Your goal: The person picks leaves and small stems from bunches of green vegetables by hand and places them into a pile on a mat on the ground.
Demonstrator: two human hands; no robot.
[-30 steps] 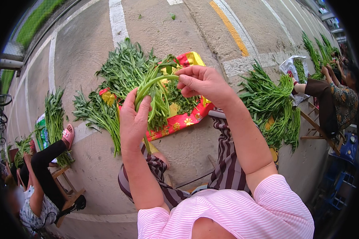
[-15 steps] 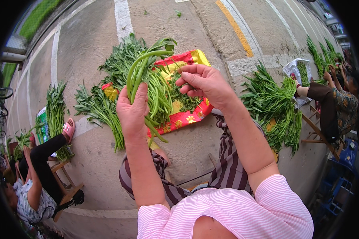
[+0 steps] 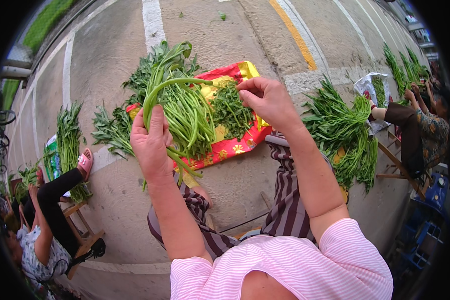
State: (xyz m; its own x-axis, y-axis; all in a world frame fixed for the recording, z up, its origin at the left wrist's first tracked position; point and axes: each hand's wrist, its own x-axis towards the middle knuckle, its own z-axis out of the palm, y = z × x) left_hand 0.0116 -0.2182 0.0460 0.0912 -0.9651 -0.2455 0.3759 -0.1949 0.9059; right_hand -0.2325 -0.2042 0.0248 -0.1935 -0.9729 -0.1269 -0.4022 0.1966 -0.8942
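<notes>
My left hand (image 3: pixel 152 142) is wrapped round a few long green vegetable stems (image 3: pixel 158 95); one thick stem arches over toward the right, and lower ends poke out beneath the fist. To its right, my right hand (image 3: pixel 274 104) has thumb and forefinger pinched together near that stem's tip; whatever is between them is too small to make out. Below and between the hands lies a heap of bare stems (image 3: pixel 190 120). Beside it, a pile of plucked leaves (image 3: pixel 232 112) rests on a red and yellow plastic sheet (image 3: pixel 225 153). Leafy stalks (image 3: pixel 114 131) spread to the left.
Another stalk heap (image 3: pixel 347 130) lies on the pavement at right. A seated person (image 3: pixel 430 130) works beyond it near a white bag (image 3: pixel 372 86). At left, another seated person (image 3: pixel 40 235) on a wooden stool has a stalk bundle (image 3: pixel 70 135) close by.
My left hand has moved left and slightly down with its stems, uncovering more of the leaf pile. My right hand has shifted slightly right, its fingertips pinched closer.
</notes>
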